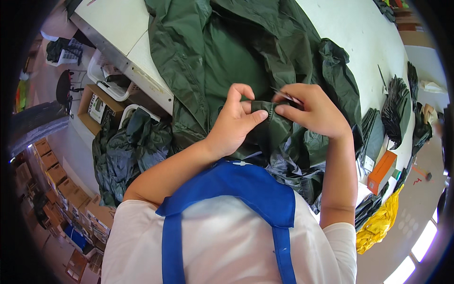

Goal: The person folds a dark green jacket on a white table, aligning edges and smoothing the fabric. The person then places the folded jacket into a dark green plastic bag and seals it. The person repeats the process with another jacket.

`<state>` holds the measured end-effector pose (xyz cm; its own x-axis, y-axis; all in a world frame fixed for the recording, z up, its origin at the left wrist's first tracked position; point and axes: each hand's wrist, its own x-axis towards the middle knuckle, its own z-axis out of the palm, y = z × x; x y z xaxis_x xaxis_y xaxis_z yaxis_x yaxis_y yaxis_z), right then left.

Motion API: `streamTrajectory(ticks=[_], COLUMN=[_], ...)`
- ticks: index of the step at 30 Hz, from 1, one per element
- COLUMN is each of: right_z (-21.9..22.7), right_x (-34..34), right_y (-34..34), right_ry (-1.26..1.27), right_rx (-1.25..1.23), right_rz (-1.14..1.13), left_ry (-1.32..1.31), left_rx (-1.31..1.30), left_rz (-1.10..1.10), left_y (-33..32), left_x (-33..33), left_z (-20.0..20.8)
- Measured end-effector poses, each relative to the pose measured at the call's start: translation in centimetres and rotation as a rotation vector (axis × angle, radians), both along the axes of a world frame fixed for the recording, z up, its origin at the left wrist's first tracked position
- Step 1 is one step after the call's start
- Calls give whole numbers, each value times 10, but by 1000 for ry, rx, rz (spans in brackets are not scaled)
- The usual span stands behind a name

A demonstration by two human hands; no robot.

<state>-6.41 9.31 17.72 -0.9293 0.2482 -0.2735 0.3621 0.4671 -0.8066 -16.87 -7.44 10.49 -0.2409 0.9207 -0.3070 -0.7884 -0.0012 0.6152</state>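
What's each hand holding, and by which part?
Left hand: dark green fabric, pinched at a stitched edge. Right hand: a small metal tool; fingers hide which part.

The head-worn fisheye looks steeply down at the hands [233,124] from close above.

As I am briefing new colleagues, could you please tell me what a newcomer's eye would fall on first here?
Probably the dark green fabric spread over the white table, with the left hand pinching fabric near the centre and the right hand beside it, apparently holding a small metal tool. Next, the blue apron at the bottom, then the yellow fabric at the lower right with an orange box above it.
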Motion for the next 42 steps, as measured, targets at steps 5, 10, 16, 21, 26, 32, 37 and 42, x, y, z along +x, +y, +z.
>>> streamTrajectory(ticks=[5, 10, 16, 21, 26, 32, 37, 42], right_z=[-9, -16, -30, -42, -52, -54, -52, -6], right_x=[8, -1, 13, 13, 8, 6, 4, -14], right_y=[-7, -24, -1, -8, -16, -18, -19, -19], right_ry=[38, 244, -67, -95, -108, -126, 63, 96], right_rx=[-183, -111, -258, -338, -282, -301, -333, -364], right_rz=[-93, -234, -260, -341, -264, -291, -310, -435], left_ry=[494, 646, 1043, 1752, 1573, 1599, 1730, 1706], left_rx=[-39, -68, -31, -736, -716, -606, -122, 144], left_rz=[50, -93, -56, 398, 165, 118, 131, 120], left_y=[-2, -6, 7, 3, 0, -10, 6, 15], left_x=[3, -4, -60, -177, -192, -209, -201, -133], left_z=[5, 4, -29, -144, -138, -143, -87, 23])
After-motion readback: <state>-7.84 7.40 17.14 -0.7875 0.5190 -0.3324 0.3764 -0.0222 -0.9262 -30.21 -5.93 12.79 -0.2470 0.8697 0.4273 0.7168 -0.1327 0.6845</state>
